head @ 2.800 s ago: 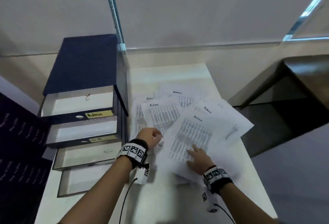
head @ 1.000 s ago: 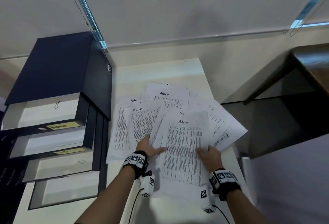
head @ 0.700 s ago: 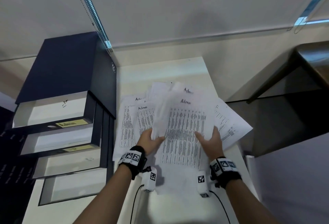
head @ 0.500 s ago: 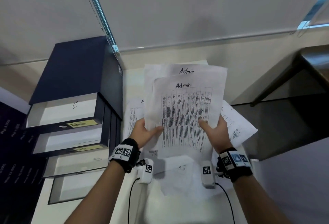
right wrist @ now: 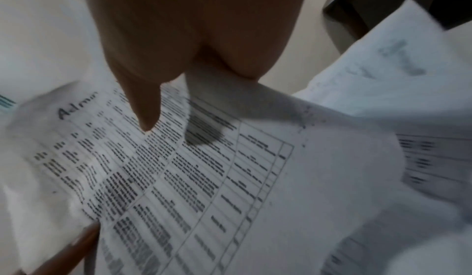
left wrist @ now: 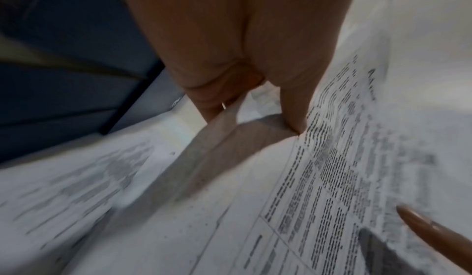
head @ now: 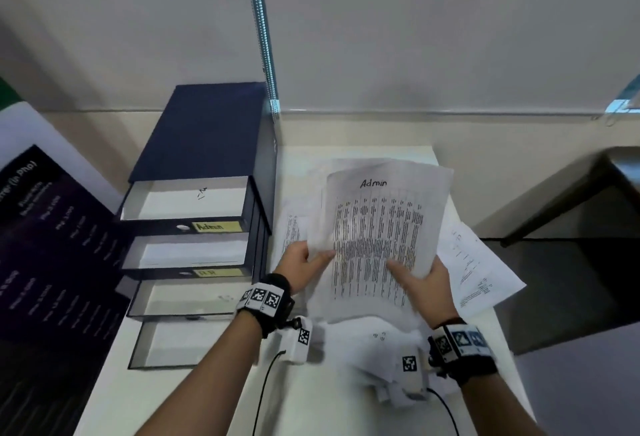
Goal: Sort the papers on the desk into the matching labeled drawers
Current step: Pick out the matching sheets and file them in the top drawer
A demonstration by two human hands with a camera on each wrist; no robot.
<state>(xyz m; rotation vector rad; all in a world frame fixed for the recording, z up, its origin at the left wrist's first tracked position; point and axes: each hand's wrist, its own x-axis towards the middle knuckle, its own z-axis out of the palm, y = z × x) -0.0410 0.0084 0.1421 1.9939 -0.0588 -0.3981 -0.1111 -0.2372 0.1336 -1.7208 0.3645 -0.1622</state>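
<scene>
Both hands hold a small stack of printed sheets headed "Admin" [head: 377, 227] lifted off the desk. My left hand [head: 304, 264] pinches the stack's left edge, thumb on the printed face [left wrist: 293, 117]. My right hand [head: 420, 279] grips the right edge, thumb on top [right wrist: 145, 113]. The Admin sheets [right wrist: 178, 178] curl between the hands. A dark blue drawer unit [head: 204, 165] stands at the left with its drawers pulled out; the top drawer [head: 187, 201] carries a yellow "Admin" label [head: 216, 226]. More papers [head: 478, 273] lie on the desk under and right of the stack.
The white desk [head: 311, 401] ends at the right beside a dark table [head: 588, 227]. A dark printed board [head: 45, 245] leans at the left. A wall and a metal rail [head: 263, 37] stand behind. The second drawer has a yellow label [head: 216, 273].
Both hands gathered the Admin sheets from the spread on the desk and lifted them up; the stack now tilts lower and curls at its left edge.
</scene>
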